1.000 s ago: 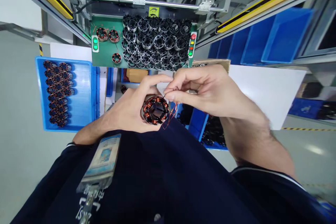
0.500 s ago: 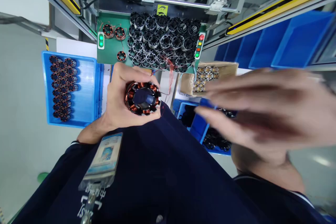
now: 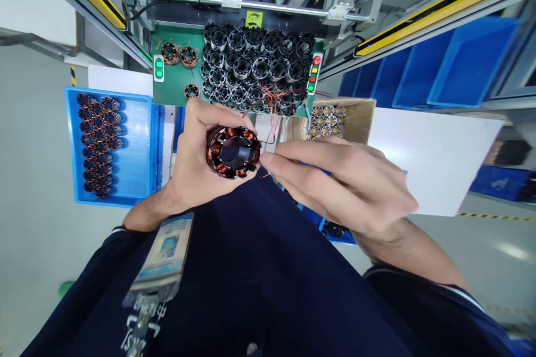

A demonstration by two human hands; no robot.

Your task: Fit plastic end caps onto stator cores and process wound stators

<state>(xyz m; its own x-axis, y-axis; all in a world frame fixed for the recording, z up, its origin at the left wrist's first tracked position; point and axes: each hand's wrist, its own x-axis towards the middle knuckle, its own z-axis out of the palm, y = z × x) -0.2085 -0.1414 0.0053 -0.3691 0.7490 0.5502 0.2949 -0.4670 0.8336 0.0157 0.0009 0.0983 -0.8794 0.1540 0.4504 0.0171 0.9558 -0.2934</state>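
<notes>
My left hand [image 3: 188, 162] is wrapped around a motor stator [image 3: 215, 164], a ring with copper windings and dark slots, its open bore facing up toward me. Thin wires leave the stator's right side. There my right hand [image 3: 335, 178] has thumb and fingers pinched together on a thin wire [image 3: 267, 144], right beside the stator's rim. The fingertips hide the part of the wire they grip. Reddish wire strands [image 3: 273, 103] hang over the bench edge just beyond my hands.
Dark stator cores [image 3: 243, 67] stand in rows on the green bench [image 3: 173, 86], with several wound stators [image 3: 188, 56] at left. A blue tray [image 3: 134, 162] of wound stators is on the left. A cardboard box [image 3: 362, 114] of metal rings is on the right. Button panels [image 3: 314, 73] flank the bench.
My right hand, blurred and farther right before, has come left to the stator and closed its fingertips at the wire. The stator in my left hand has turned slightly.
</notes>
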